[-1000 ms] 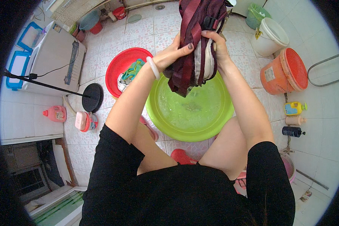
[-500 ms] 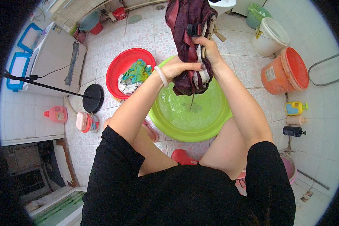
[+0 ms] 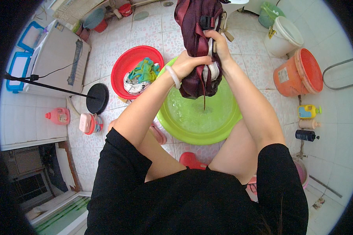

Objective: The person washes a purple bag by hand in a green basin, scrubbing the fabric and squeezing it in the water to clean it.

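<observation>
A dark maroon bag [image 3: 192,29] with reddish straps, a black buckle and pale trim hangs bunched up in front of me. Its lower end is over a lime-green basin [image 3: 202,137] of cloudy, bubbly water, with one thin strap dangling down. My left hand [image 3: 189,64], with a pale bangle at the wrist, grips the bag's lower part, thumb across the front. Higher up on its right side, my right hand [image 3: 219,46] is closed round the bag near the buckle. The fingers behind the bag are hidden.
A red basin [image 3: 117,80] of colourful wet cloth sits left of the green one. Farther left are a black round stand base [image 3: 97,98] and a white appliance [image 3: 53,58]. On the right stand an orange bucket [image 3: 286,80], a white bucket [image 3: 276,43] and several bottles.
Both hands and the bag have shifted slightly up and to the right in the picture, while the view itself has moved a little. Both hands keep their hold on the bag.
</observation>
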Available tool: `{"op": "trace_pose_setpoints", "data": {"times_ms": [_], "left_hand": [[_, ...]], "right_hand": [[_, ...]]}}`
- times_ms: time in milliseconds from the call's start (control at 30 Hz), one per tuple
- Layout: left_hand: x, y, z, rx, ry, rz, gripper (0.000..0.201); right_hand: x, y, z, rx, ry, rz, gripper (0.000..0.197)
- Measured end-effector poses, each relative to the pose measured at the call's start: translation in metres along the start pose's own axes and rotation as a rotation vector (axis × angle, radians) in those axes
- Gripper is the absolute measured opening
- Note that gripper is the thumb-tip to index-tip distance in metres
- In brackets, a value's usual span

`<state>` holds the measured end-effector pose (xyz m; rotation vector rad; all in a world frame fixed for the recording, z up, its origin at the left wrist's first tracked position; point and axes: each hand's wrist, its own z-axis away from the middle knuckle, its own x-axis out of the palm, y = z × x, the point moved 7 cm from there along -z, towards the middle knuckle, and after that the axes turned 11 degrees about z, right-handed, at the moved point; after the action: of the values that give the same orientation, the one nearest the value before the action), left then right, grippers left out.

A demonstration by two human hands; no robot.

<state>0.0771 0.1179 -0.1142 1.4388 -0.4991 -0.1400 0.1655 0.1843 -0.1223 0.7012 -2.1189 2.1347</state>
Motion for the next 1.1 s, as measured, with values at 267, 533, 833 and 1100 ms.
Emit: {"op": "trace_pose_setpoints", "data": {"times_ms": [267,533,833,1100], "left_hand": [[-0.002,0.028,-0.009,0.058,0.138,0.182,0.03],[-0.007,0.057,-0.008,0.048,0.124,0.296,0.036],[-0.02,0.067,-0.012,0.115,0.187,0.32,0.027],[-0.023,0.078,-0.02,0.491,0.285,0.11,0.019]], "right_hand": [[0.023,-0.049,-0.003,0.055,-0.119,0.273,0.042],[0.009,-0.027,0.041,0.277,-0.321,0.197,0.09],[0.024,0.002,0.062,0.39,-0.474,-0.037,0.08],[0.044,-0.001,0.07,0.392,-0.314,-0.003,0.055]]}}
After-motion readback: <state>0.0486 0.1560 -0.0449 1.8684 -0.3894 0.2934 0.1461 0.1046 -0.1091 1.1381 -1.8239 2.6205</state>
